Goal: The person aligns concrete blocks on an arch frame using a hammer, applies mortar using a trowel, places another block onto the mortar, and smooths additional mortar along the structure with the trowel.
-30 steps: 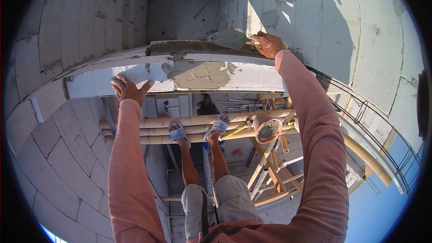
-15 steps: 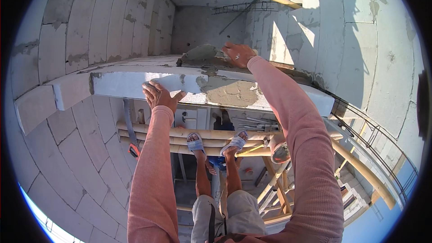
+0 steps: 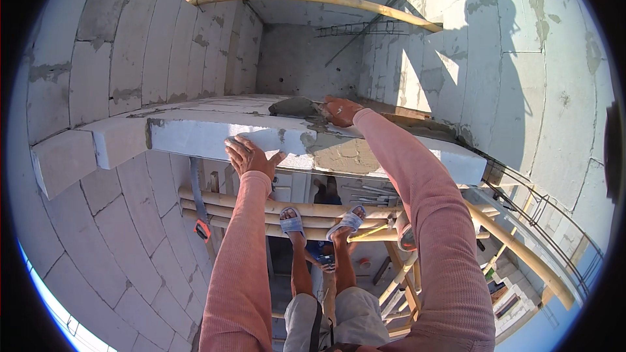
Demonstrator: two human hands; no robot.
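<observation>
Left hand (image 3: 251, 156): fingers and thumb spread, resting against the white front face of a block course (image 3: 208, 138); grasping nothing. Right hand (image 3: 341, 111): fingers curled, apparently round the handle of a trowel (image 3: 291, 106); the handle itself is hidden, the grey blade lies out to the left above the top of the course.

State of the work, by judgement: partly done. Present: block course set across the span; one rough mortar patch (image 3: 345, 154) over the middle of its face, between the two hands and below the right; mortar smears along the top. Wanting: an even surface on the patch; the face to either side is mostly bare white, with a mortar-filled joint at its left end. Two projecting blocks (image 3: 120, 140) farther left, uncoated.

Below the course: bundled bamboo poles (image 3: 313, 210), bearing two feet in pale sandals (image 3: 291, 221); one handsaw (image 3: 203, 229), orange-handled, hanging at left; one bucket (image 3: 406, 233), half hidden by the right sleeve. Lower down, another person in blue (image 3: 315, 248), partly seen.

Beyond: left block wall (image 3: 98, 78), joints smeared with mortar; right block wall (image 3: 515, 91), sunlit, carrying a person's shadow; one bamboo pole (image 3: 313, 0) spanning the grey recess; steel reinforcement cage (image 3: 548, 197), far right.
</observation>
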